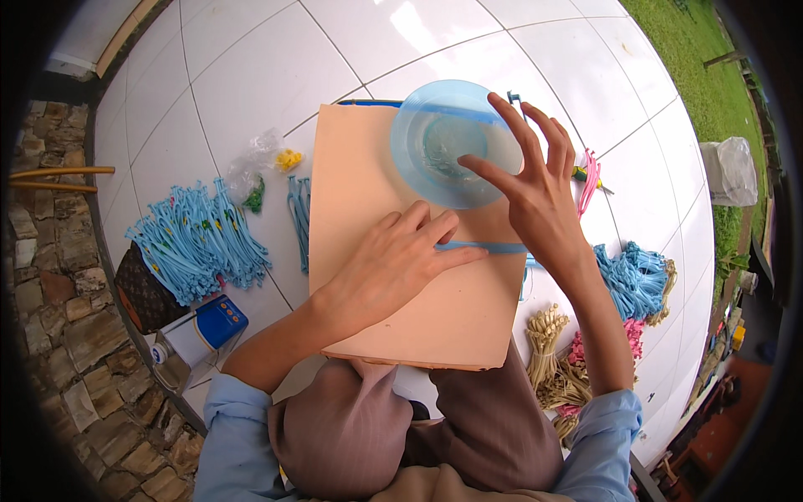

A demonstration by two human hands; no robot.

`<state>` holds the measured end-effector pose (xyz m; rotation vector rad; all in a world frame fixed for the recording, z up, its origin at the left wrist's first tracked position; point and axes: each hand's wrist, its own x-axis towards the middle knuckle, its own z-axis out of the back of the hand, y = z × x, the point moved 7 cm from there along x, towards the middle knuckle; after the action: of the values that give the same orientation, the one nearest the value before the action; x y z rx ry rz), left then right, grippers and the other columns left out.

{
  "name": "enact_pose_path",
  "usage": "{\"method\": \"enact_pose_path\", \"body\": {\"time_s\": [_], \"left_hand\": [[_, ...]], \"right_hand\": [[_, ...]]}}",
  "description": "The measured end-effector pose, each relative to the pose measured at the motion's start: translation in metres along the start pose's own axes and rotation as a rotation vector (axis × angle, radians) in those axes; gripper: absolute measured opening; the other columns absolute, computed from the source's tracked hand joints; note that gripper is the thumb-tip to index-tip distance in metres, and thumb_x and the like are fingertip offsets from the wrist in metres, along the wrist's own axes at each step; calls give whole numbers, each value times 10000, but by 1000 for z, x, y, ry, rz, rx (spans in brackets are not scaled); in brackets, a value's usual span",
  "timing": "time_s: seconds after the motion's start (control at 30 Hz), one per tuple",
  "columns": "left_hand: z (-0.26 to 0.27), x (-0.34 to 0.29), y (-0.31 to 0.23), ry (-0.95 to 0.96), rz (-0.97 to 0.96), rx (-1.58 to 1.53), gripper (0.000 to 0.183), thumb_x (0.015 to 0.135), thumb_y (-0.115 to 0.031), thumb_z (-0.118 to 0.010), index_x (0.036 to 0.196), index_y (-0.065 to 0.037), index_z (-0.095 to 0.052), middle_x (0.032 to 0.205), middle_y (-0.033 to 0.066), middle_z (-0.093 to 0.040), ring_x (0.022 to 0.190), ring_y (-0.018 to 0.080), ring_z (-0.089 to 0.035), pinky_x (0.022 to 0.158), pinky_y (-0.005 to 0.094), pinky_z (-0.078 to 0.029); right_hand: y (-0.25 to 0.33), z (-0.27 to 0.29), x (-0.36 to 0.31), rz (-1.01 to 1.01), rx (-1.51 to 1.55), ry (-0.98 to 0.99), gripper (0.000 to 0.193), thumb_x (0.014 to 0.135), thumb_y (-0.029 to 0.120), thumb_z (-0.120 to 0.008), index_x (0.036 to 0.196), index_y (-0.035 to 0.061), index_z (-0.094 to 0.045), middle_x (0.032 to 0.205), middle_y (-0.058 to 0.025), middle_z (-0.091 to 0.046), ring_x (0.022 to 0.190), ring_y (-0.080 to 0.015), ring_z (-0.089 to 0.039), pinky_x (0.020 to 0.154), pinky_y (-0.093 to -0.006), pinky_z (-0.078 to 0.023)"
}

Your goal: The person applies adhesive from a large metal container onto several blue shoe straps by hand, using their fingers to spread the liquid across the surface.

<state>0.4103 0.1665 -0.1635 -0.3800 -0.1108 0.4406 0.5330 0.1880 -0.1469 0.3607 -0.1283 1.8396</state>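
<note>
A peach-coloured board [401, 326] lies across my lap, and a flat light blue strap [493, 248] runs over it sideways. My left hand [397, 259] rests on the board with its fingers bent, pinching the strap's left end between thumb and fingers. At the board's far side stands a clear blue bowl [410, 180], with what looks like a little clear content at its bottom. Over the bowl's right part hovers my right hand [535, 171], fingers spread and nothing seen in them; its thumb reaches above the bowl's middle. Whether it touches the bowl I cannot tell.
Bundled light blue straps [201, 243] lie on the tiles at left, beside a brown patterned pouch [150, 289] and a blue-and-white can [201, 330]. At right are more blue straps [631, 280], beige bundles [548, 351], pink straps [590, 184] and a screwdriver [580, 174].
</note>
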Motion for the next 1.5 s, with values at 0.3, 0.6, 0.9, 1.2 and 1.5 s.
{"method": "enact_pose_path", "body": {"time_s": [0.3, 0.6, 0.9, 1.2, 1.5], "left_hand": [[-1, -1, 0, 29, 15, -2, 462, 772, -130, -512, 1201, -287, -578, 921, 20, -424, 911, 165, -479, 773, 281, -472], [0, 0, -1, -6, 6, -5, 451, 762, -129, -523, 1180, -281, -593, 917, 18, -428, 902, 166, -482, 772, 286, -471], [-2, -1, 1, -9, 10, -16, 399, 747, -151, -541, 1123, -263, -616, 917, -1, -446, 898, 166, -480, 749, 284, -465], [0, 1, 2, -3, 13, -83, 391, 743, -133, -548, 1115, -231, -616, 908, 12, -451, 899, 175, -489, 752, 305, -466], [1, 1, 3, 0, 35, -134, 388, 739, -113, -557, 1105, -223, -629, 895, 24, -459, 884, 187, -503, 762, 326, -465]], "right_hand": [[4, -4, 0, 31, 3, 49, 441, 652, -83, -542, 960, 217, -640, 1405, -35, -333, 1251, -310, -323, 1045, -515, -247], [-3, 4, -5, -51, 122, -57, 575, 624, -134, -506, 1058, 227, -613, 1367, -100, -350, 1227, -318, -352, 984, -460, -340], [-24, 14, -73, -51, 288, -143, 362, 782, -76, -546, 923, 224, -691, 1407, -139, -163, 1328, -376, -202, 1080, -507, -259], [-18, 11, -70, 50, 369, -35, 533, 578, -157, -576, 871, 273, -696, 1420, -66, -311, 1259, -369, -327, 975, -466, -379], [-10, 7, -67, 104, 292, 66, 553, 670, -173, -512, 878, 297, -719, 1397, -22, -369, 1266, -368, -332, 1012, -513, -336]]}}
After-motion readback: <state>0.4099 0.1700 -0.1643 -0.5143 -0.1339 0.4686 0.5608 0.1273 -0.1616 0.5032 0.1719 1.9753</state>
